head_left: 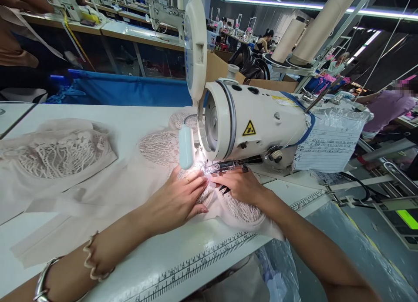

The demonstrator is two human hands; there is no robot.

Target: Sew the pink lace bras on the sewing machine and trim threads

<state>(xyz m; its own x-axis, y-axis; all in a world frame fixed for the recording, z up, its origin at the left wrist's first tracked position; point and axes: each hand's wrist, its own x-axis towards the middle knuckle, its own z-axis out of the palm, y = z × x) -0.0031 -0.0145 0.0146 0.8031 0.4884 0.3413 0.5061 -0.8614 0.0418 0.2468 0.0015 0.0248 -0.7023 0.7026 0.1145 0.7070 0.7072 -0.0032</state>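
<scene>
Head view: the left hand (178, 197) lies flat, fingers spread, pressing the lace fabric (153, 149) onto the white worktop (98, 115) just before the sewing machine (254, 123). The right hand (237, 185) rests on the same fabric beside it, its grip loosely curled, fingertips at the lit needle area; whether it pinches anything I cannot tell. A 2nd lace piece (62, 152) lies well apart on the left. A ruler strip (196, 260) runs along the worktop's near edge.

White table (107, 119) bears lace fabric (156, 149), seemingly a sewing machine (261, 123).
</scene>
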